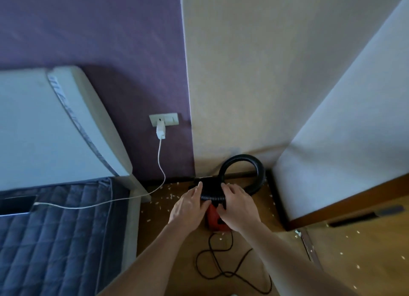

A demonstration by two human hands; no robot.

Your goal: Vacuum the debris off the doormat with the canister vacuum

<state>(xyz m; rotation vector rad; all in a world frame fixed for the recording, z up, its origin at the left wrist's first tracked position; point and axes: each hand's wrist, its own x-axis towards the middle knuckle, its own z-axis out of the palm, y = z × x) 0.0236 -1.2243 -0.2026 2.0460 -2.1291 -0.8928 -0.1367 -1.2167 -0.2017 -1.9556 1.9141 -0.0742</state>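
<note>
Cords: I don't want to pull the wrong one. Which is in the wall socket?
The thin white cable, via its white adapter; the black cord lies looped on the wooden floor.

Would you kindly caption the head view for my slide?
Left hand and right hand on the black hose above the red vacuum.

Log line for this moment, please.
stage: setup | left hand, right hand: holding ribbed hose over red vacuum | cord: loose on floor | doormat: not in view
</note>
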